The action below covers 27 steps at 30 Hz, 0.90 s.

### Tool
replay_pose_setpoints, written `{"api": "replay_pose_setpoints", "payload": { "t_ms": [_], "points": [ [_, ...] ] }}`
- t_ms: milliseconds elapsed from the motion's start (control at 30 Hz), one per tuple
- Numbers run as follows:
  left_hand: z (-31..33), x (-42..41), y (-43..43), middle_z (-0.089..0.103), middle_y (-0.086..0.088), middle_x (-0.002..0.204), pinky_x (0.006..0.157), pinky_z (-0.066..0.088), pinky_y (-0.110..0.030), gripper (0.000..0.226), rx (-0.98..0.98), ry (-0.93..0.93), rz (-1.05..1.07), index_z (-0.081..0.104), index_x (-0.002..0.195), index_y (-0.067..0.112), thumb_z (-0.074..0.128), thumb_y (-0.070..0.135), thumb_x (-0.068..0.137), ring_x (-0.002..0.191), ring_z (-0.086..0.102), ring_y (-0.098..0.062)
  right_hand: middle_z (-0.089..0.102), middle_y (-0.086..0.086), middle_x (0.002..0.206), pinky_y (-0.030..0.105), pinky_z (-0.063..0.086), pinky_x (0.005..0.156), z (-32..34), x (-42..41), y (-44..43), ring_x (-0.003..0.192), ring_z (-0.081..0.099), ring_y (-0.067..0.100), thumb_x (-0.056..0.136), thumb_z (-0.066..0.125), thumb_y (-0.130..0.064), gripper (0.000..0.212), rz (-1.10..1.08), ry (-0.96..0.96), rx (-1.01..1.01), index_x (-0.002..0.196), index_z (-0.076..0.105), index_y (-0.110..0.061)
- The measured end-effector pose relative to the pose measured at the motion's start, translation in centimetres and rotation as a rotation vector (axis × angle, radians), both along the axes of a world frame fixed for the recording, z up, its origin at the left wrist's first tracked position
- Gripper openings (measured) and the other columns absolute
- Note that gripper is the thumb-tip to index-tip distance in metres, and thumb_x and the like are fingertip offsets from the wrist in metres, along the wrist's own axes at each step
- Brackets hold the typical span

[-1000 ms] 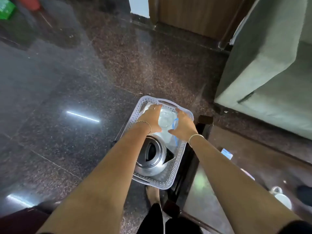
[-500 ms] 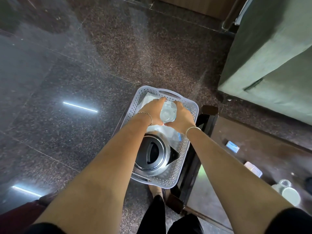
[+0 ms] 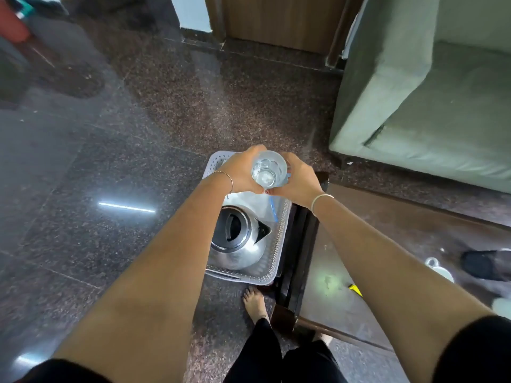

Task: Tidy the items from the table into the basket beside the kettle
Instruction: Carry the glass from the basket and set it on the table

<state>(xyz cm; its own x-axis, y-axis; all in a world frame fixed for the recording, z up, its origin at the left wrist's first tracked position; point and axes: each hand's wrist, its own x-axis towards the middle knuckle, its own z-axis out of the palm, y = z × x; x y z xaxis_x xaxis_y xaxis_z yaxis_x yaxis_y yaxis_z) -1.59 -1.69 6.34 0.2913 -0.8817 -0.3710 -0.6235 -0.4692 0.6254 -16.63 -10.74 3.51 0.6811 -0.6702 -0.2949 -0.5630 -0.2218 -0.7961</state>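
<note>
A clear drinking glass (image 3: pixel 268 170) is upright between both hands above the far half of a white perforated basket (image 3: pixel 278 250) on the floor. My left hand (image 3: pixel 239 171) grips the glass on its left side, my right hand (image 3: pixel 298 179) on its right. A steel kettle (image 3: pixel 237 241) with a black lid sits in the near half of the basket. Behind it lies a clear plastic bag with a blue strip (image 3: pixel 272 207). The basket's far part is hidden by my hands.
A dark wooden table (image 3: pixel 409 244) stands right of the basket, with a white cup (image 3: pixel 439 269), a small yellow item (image 3: pixel 355 290) and a dark object (image 3: pixel 482 264) on it. A green sofa (image 3: pixel 428 92) fills the upper right. My bare feet (image 3: pixel 255 302) stand on the granite floor.
Both hands have lifted the glass higher, out of the basket. The view has tilted up, showing more of the room and less of the table.
</note>
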Motion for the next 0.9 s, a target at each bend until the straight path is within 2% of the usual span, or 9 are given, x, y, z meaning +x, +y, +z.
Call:
{"api": "replay_pose_setpoints", "payload": {
  "t_ms": [200, 367, 467, 600, 767, 900],
  "points": [
    [4.4, -5.0, -1.2, 0.062, 0.005, 0.115, 0.091, 0.052, -0.039, 0.081, -0.107, 0.054, -0.051, 0.045, 0.125, 0.032, 0.087, 0.023, 0.056, 0.105, 0.06, -0.018, 0.069, -0.015, 0.103, 0.035, 0.055, 0.088, 4.3, -6.0, -0.4, 0.097, 0.066, 0.006, 0.047, 0.086, -0.039, 0.082, -0.081, -0.099, -0.042, 0.122, 0.052, -0.039],
    [6.8, -10.9, -2.2, 0.062, 0.009, 0.116, 0.094, 0.051, -0.035, 0.082, -0.189, 0.088, -0.086, 0.048, 0.126, 0.032, 0.089, 0.024, 0.055, 0.106, 0.06, -0.015, 0.066, -0.018, 0.109, 0.025, 0.052, 0.087, 7.0, -12.4, -0.4, 0.1, 0.064, 0.003, 0.048, 0.086, -0.041, 0.095, -0.135, -0.157, -0.085, 0.133, 0.044, -0.037],
    [7.6, -15.3, -3.0, 0.061, 0.009, 0.116, 0.093, 0.05, -0.031, 0.084, -0.239, 0.098, -0.107, 0.05, 0.126, 0.029, 0.091, 0.022, 0.053, 0.107, 0.061, -0.015, 0.067, -0.014, 0.11, 0.032, 0.053, 0.09, 8.0, -16.9, -0.5, 0.101, 0.065, 0.007, 0.051, 0.086, -0.037, 0.094, -0.183, -0.173, -0.114, 0.134, 0.043, -0.035],
    [8.3, -22.3, -4.1, 0.062, 0.009, 0.119, 0.096, 0.049, -0.031, 0.09, -0.269, 0.102, -0.125, 0.05, 0.129, 0.024, 0.092, 0.026, 0.05, 0.109, 0.06, -0.015, 0.068, -0.013, 0.106, 0.037, 0.055, 0.084, 9.1, -23.8, -0.8, 0.097, 0.065, 0.013, 0.054, 0.083, -0.038, 0.082, -0.229, -0.127, -0.182, 0.126, 0.044, -0.038],
    [8.0, -31.4, -4.9, 0.063, 0.006, 0.122, 0.098, 0.051, -0.038, 0.092, -0.293, 0.185, -0.13, 0.052, 0.131, 0.023, 0.093, 0.025, 0.048, 0.112, 0.061, -0.013, 0.065, -0.02, 0.096, 0.024, 0.053, 0.078, 9.4, -33.1, -1.0, 0.092, 0.065, 0.006, 0.046, 0.077, -0.051, 0.077, -0.307, -0.105, -0.196, 0.118, 0.051, -0.036],
    [7.5, -37.7, -5.6, 0.062, 0.006, 0.127, 0.102, 0.049, -0.039, 0.097, -0.257, 0.251, -0.155, 0.051, 0.134, 0.024, 0.092, 0.027, 0.046, 0.116, 0.061, -0.015, 0.06, -0.029, 0.086, 0.011, 0.042, 0.069, 9.3, -39.9, -1.3, 0.086, 0.061, -0.001, 0.043, 0.081, -0.053, 0.078, -0.32, -0.059, -0.226, 0.116, 0.056, -0.037]
  ]
}}
